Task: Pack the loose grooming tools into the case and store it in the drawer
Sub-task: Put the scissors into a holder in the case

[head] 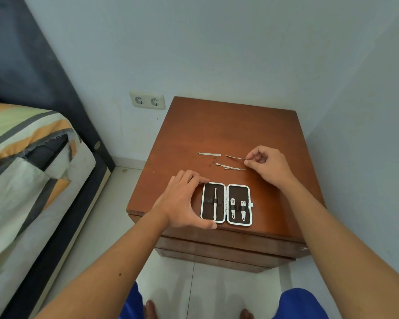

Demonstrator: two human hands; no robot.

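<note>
Right hand point(266, 165) pinching right end of thin silver metal pick point(235, 157) between thumb and curled fingertips; tool low over or on wood, contact with surface not clear. Long axis of pick roughly left-right, slightly tilted, pointed tip aimed left toward flat silver nail file point(209, 154), gripped end at right. Just below, near hand, pair of slim silver cuticle tools point(229, 167) lying loose, crossing or touching each other, same left-right axis. File farthest left, apart from both, also lying left-right. Left hand point(183, 201) spread wide, bracing left edge of open black hinged case with white rim point(226, 204), fingers over top corner, thumb at bottom corner. Case flat near front edge of brown wooden nightstand point(228, 125), halves side by side, long axis front-to-back. Left half holding silver tweezers point(215, 204) under strap; right half holding two small nail clippers point(238, 208). Step in hand, by judgement: picking up first of remaining loose tools, packing partly done, several still out. Next move likely calls for lifting pick, turning it about a quarter turn to match front-to-back slots, sliding under elastic strap while left hand steadies case. Drawer fronts point(228, 247) below top appear closed; case not yet shut or stored.
</note>
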